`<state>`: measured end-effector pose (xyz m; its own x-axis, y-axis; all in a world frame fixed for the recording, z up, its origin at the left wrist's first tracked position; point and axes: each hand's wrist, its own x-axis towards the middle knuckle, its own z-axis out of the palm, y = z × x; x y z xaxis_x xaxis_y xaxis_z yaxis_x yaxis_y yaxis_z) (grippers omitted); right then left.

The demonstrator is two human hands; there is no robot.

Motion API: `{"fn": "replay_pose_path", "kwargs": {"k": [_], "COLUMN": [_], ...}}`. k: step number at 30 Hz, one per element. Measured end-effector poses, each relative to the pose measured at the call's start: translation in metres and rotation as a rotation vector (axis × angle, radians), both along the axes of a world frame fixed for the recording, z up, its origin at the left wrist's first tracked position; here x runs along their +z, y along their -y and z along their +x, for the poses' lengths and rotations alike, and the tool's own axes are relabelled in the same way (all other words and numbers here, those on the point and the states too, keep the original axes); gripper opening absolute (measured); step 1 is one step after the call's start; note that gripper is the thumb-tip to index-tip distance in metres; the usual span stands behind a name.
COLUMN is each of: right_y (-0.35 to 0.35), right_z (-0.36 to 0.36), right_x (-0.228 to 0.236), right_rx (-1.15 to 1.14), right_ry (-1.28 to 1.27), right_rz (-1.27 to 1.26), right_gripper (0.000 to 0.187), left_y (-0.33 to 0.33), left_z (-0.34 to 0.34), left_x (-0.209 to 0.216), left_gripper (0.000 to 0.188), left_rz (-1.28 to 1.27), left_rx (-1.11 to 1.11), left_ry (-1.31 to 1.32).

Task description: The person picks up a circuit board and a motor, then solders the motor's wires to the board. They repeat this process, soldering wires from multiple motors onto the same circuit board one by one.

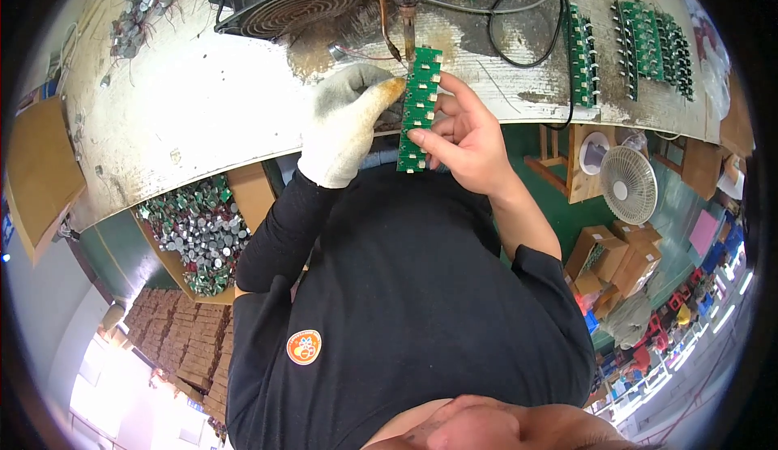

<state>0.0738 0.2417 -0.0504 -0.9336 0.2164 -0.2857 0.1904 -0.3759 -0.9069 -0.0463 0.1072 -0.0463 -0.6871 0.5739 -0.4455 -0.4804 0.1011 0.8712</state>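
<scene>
A long green circuit board strip point(420, 109) with small white connectors along it stands lengthwise in front of my chest. My right hand point(468, 143), bare, grips it from the right, thumb on its face and fingers behind the edge. My left hand point(344, 122), in a white glove with a browned thumb tip, is closed at the board's left edge. What its fingers pinch is hidden. Just beyond the board's far end, a fixed soldering iron point(408, 16) points down, with a thin copper-coloured tube point(384, 16) angled beside it. A small part with red wires point(339, 51) lies behind my left hand.
A black round fan point(296, 4) stands at the back. Small motors with wires point(150, 8) are heaped far left; more parts fill a box point(190, 288) below the bench. Finished-looking board strips point(640, 40) lie right, near a black cable point(559, 45). A white fan point(628, 186) stands beyond the bench.
</scene>
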Motion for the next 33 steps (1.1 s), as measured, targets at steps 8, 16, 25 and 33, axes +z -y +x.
{"fn": "replay_pose_path", "kwargs": {"k": [8,16,25,33], "right_y": [0.001,0.000,0.000,0.001], "right_z": [-0.001,-0.001,-0.001,-0.001], "right_x": [0.004,0.004,0.000,-0.001], "right_rx": [-0.003,0.005,0.003,-0.018], "right_ry": [0.009,0.008,0.032,0.026], "right_rz": [0.026,0.048,0.072,0.063], "right_gripper": [0.065,0.069,0.069,0.069], "left_y": [-0.002,-0.004,-0.004,0.001], "left_z": [0.002,0.003,0.001,-0.005], "left_x": [0.001,0.007,-0.003,0.009], "left_gripper": [0.018,0.018,0.016,0.018], "left_rz": [0.064,0.139,0.093,-0.023], "left_rx": [0.054,0.072,0.029,-0.038], "left_ry": [0.087,0.127,0.112,0.102]}}
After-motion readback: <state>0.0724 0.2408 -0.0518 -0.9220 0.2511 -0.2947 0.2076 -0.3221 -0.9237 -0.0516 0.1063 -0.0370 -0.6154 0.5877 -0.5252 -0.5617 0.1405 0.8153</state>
